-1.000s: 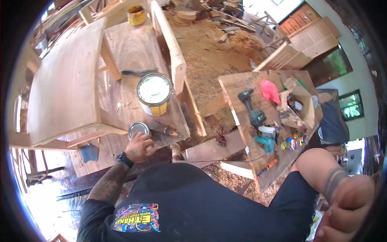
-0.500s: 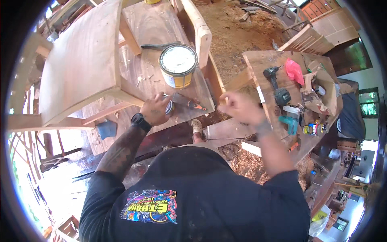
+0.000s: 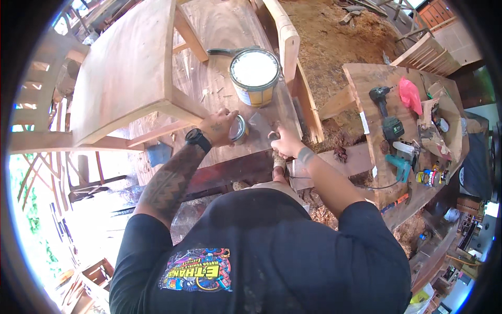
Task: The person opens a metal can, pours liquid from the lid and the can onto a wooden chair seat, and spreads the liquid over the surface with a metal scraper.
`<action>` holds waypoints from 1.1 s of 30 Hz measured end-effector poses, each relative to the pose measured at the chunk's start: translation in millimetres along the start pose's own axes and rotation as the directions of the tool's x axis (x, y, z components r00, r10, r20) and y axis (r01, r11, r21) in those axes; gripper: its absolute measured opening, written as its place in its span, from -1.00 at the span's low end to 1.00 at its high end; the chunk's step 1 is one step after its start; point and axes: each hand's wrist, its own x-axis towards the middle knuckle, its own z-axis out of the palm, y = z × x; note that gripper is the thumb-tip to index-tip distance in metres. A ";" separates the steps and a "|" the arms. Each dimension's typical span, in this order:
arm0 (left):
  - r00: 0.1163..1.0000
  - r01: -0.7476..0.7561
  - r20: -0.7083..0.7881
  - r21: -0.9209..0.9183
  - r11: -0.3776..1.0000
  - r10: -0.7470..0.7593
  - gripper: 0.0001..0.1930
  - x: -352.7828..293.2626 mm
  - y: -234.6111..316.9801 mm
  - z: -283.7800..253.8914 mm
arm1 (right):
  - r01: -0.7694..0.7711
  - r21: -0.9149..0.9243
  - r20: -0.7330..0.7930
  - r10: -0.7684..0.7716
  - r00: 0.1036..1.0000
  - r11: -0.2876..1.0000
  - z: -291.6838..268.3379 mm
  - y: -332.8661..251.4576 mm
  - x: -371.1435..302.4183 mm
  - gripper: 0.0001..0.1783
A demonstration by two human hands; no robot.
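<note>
My left hand, with a dark watch on its wrist, is closed around the side of a small round can at the near edge of the wooden table. To its right, my right hand grips a putty knife by the handle, its pale blade pointing toward the can. Fingers cover most of the handle. Just beyond both hands stands a large yellow bucket with a whitish top. A dark-handled tool, perhaps a brush, lies behind it.
A wooden furniture frame with a curved panel stands at left, beside a blue piece. Across a gap, the right bench holds a cordless drill, a pink bag, a teal power tool and torn cardboard.
My right hand has come down and left from the air and taken hold of the putty knife that lay on the table. My left hand stays at the small can. The whole view has shifted.
</note>
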 end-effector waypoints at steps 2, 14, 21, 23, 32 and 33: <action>0.998 0.059 0.028 0.001 0.998 -0.059 0.21 -3.3 4.3 0.0 | -0.137 0.540 0.309 -0.045 0.950 0.830 -9.6 -15.4 -35.4 -0.44; 1.000 -0.004 0.018 0.114 0.993 0.002 0.29 0.6 0.1 6.2 | -0.120 0.276 0.285 0.038 0.958 0.954 -47.8 -85.3 -83.0 -0.26; 0.998 -0.010 0.061 0.077 0.997 0.005 0.32 -0.8 -6.2 2.7 | -0.174 0.281 0.401 0.049 0.915 0.944 -50.8 -94.0 -74.4 -0.60; 0.997 -0.011 0.071 0.079 0.997 0.005 0.33 -2.2 -3.4 -0.6 | -0.192 0.286 0.413 0.059 0.909 0.939 -52.5 -99.8 -74.0 -0.65; 0.999 -0.039 -0.006 -0.002 0.999 0.039 0.35 -5.0 -20.9 17.3 | -0.506 0.549 0.622 0.079 0.779 0.666 -30.0 -121.3 -30.9 -0.69; 0.999 -0.044 -0.009 -0.027 0.999 0.044 0.34 -5.5 -22.5 19.8 | -0.403 0.466 0.601 0.052 0.797 0.788 -29.5 -125.2 -24.8 -0.68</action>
